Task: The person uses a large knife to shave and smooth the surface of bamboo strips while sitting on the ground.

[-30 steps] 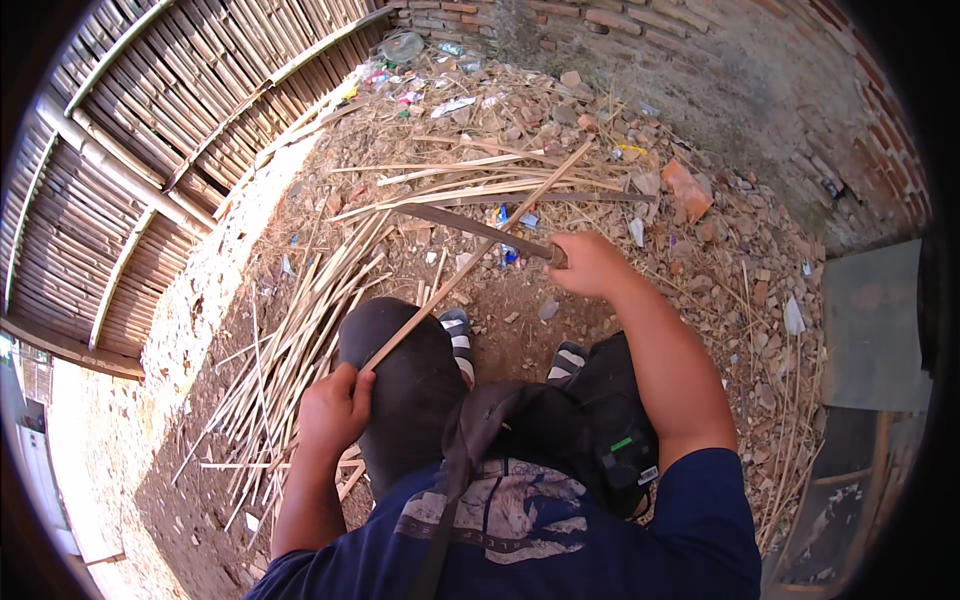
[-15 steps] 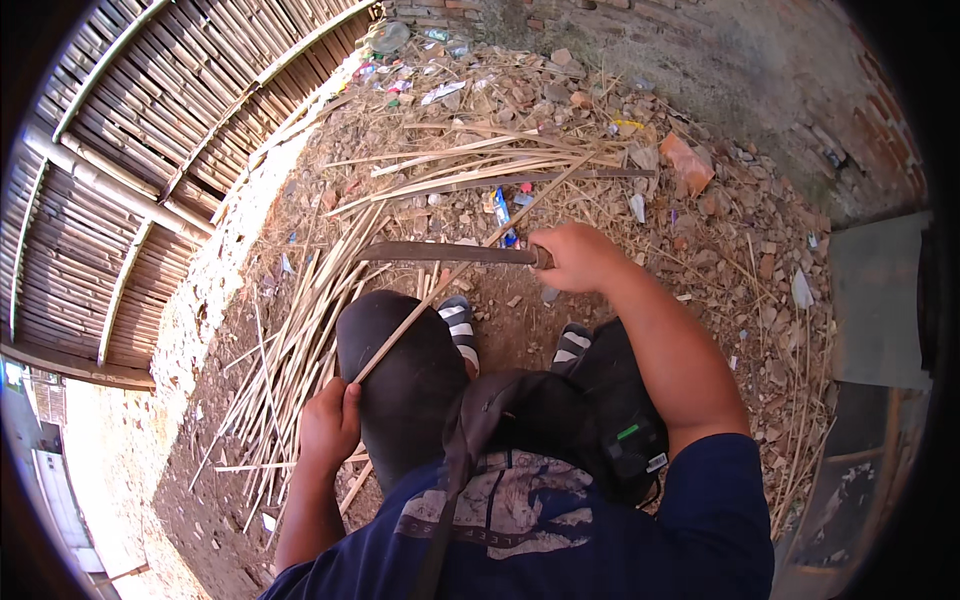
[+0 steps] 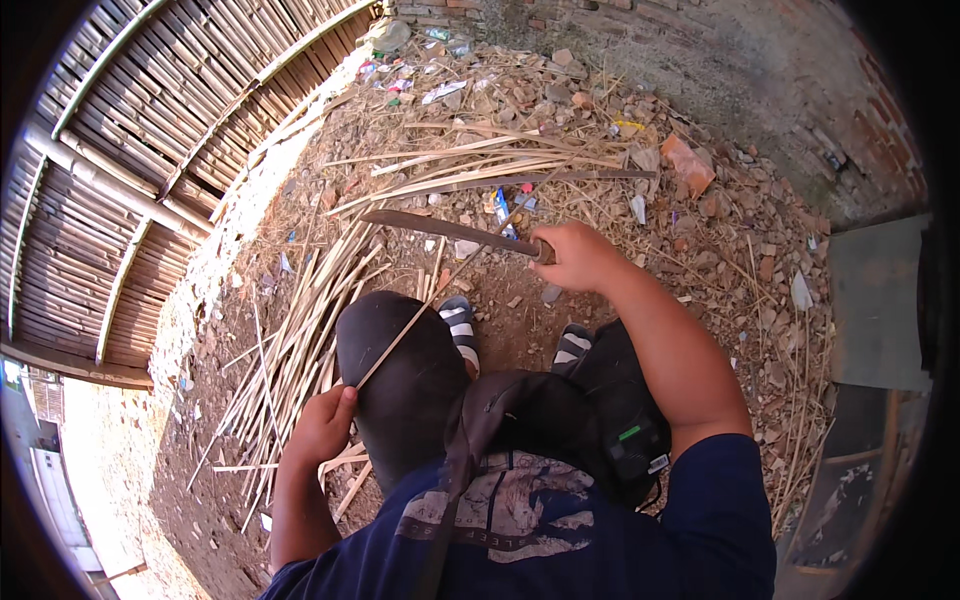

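My right hand (image 3: 577, 256) is closed around the handle of a machete (image 3: 440, 226), whose dark blade points left and crosses a thin bamboo strip (image 3: 415, 318). The strip slants from lower left to upper right over my left knee (image 3: 385, 350). Its lower end is pinched by my left hand (image 3: 324, 420), thumb on top. Whether the blade touches the strip I cannot tell. A pile of pale bamboo strips (image 3: 290, 365) lies on the ground left of my knee, and more long strips (image 3: 480, 160) lie across the rubble ahead.
A bamboo slat panel (image 3: 130, 180) stands at the left, and a worn brick wall (image 3: 740, 80) runs along the far right. Broken bricks, dry straw and litter cover the ground (image 3: 720, 290). At the right edge stands a grey sheet (image 3: 880, 300). My sandalled feet (image 3: 458, 325) are below the blade.
The blade's tip has swung up and away from me. The strip has rolled, now showing a darker, narrower side. My left hand has shifted slightly down and left.
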Tool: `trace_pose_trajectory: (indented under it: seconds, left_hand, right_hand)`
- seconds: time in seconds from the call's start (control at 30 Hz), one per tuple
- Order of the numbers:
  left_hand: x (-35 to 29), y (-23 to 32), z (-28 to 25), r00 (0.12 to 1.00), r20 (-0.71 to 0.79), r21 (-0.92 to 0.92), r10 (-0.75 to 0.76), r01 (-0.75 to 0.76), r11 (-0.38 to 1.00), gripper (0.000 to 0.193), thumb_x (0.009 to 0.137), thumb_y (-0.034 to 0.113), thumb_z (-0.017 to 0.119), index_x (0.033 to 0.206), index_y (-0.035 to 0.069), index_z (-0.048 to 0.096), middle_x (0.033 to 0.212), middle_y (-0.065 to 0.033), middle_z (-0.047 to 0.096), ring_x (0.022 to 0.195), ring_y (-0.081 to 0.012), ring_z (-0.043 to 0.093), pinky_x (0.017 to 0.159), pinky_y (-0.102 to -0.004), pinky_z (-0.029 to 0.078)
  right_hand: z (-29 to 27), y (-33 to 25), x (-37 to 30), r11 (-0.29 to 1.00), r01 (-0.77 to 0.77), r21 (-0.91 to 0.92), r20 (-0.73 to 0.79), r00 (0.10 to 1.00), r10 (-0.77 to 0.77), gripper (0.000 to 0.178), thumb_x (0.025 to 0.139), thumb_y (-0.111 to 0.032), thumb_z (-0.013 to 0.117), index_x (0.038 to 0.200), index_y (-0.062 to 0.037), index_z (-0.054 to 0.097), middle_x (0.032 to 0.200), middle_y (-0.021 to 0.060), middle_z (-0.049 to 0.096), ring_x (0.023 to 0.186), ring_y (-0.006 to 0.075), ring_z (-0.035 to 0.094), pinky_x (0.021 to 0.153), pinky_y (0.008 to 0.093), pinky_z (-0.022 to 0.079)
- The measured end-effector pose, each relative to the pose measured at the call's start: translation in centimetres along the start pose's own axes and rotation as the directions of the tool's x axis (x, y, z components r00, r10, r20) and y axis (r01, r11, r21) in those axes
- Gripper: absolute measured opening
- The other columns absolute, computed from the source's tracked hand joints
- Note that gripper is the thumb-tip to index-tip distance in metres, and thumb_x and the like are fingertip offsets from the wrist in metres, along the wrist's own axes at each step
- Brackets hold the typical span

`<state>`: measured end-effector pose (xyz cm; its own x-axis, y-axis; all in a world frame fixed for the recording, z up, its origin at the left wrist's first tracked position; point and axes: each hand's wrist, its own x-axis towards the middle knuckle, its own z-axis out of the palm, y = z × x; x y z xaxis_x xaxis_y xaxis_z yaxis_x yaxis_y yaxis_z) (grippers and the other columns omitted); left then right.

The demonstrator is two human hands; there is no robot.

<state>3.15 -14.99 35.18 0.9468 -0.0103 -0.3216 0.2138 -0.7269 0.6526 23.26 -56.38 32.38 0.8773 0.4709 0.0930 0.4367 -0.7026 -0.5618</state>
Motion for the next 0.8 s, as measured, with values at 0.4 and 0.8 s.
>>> trace_pose_trajectory:
  seconds: [0.4, 0.8]
  left_hand:
    - [0.0, 0.7, 0.6, 0.989, -0.106, 0.151, 0.1, -0.083, 0.985, 0.044, 0.109, 0.034, 0.046, 0.084, -0.002, 0.056, 0.07, -0.0262, 0.06, 0.068, -0.0472, 0.06, 0.063, -0.0516, 0.044]
    - [0.0, 0.8, 1.0, 0.975, -0.16, 0.31, 0.152, -0.096, 0.946, 0.041, 0.108, 0.031, 0.048, 0.083, 0.0, 0.057, 0.071, -0.0269, 0.06, 0.07, -0.0495, 0.06, 0.063, -0.0552, 0.044]
  right_hand:
    - [-1.1, 0.2, 0.9, 0.985, -0.143, 0.096, 0.075, 0.988, 0.136, 0.035, 0.079, -0.027, 0.078, 0.103, -0.0029, 0.069, 0.084, 0.0186, 0.07, 0.083, 0.0362, 0.071, 0.076, 0.0459, 0.055]
    - [-1.1, 1.7, 0.9, 0.99, -0.137, 0.037, 0.14, 0.982, 0.13, 0.046, 0.078, -0.032, 0.08, 0.11, -0.0007, 0.069, 0.086, 0.0212, 0.068, 0.085, 0.0372, 0.069, 0.076, 0.0449, 0.052]
